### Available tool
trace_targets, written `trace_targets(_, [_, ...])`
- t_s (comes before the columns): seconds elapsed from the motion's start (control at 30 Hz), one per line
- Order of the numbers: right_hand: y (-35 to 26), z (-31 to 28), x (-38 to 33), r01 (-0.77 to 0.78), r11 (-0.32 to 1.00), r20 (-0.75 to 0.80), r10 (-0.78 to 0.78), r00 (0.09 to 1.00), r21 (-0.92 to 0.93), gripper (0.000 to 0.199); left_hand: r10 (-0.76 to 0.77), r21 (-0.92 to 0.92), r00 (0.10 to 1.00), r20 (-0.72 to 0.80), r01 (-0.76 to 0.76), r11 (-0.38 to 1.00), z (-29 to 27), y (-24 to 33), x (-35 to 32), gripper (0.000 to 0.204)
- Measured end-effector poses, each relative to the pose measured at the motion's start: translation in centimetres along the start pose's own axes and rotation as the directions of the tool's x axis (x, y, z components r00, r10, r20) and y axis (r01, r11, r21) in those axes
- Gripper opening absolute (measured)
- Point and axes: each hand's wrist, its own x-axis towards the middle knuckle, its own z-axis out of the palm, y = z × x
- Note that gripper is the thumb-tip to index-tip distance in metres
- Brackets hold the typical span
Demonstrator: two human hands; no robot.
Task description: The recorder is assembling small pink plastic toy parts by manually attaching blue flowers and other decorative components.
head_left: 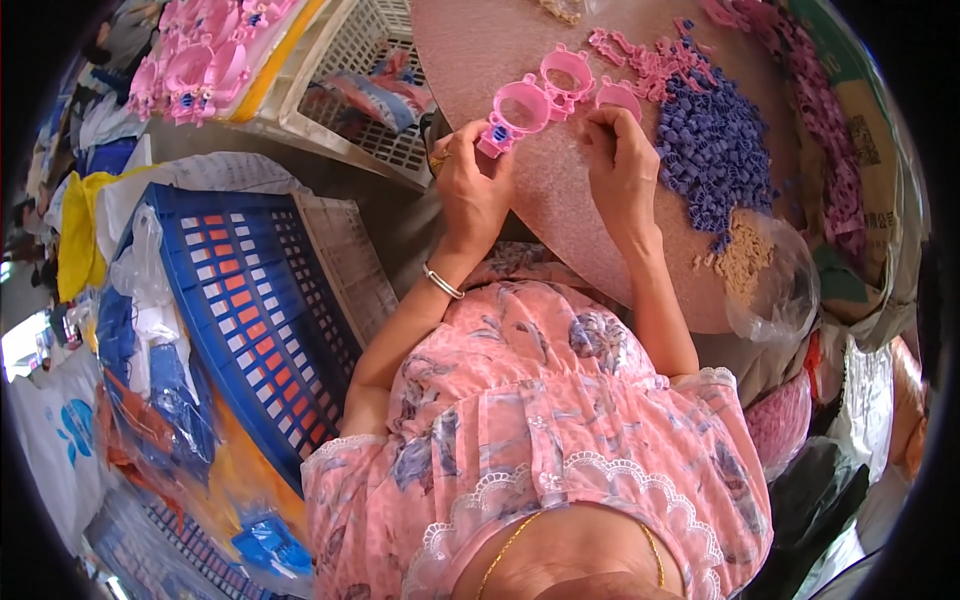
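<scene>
My left hand [472, 185] is closed on a pink plastic ring piece [547, 102] at the near edge of the table. Its thumb and fingers pinch the end with a small blue part [500, 134]. A second pink ring [568, 72] lies just beyond the first and touches it. To the right, my right hand [625, 175] is closed, fingertips pressed together at the lower edge of a rounded pink piece [619, 98]. Whatever sits between those fingertips is hidden.
Small blue-violet parts [710, 145] are heaped right of my right hand, with pink parts [650, 62] behind and tan parts [745, 255] beside a clear plastic bag [785, 290]. Left stand a white crate [300, 115], a blue basket [190, 290] and stacked pink pieces [195, 65].
</scene>
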Motion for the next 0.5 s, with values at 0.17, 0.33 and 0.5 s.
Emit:
trace_targets(0.17, [-1.6,1.3,0.3,0.254,0.949,-0.004,-0.258,0.966,0.187,0.017,0.099,-0.107,0.995,-0.002,-0.099,0.989,-0.3,1.1,0.2,0.045])
trace_targets(0.33, [-1.2,1.5,0.2,0.527,0.835,0.016,-0.531,0.847,-0.159,0.034,0.11,-0.181,0.994,-0.023,-0.113,0.977,-0.6,1.9,0.2,0.047])
trace_targets(0.5, [-0.7,0.5,0.3,0.554,0.806,0.07,-0.553,0.83,-0.208,0.037,0.115,-0.224,0.993,-0.028,-0.119,0.967,-0.6,1.7,0.1,0.047])
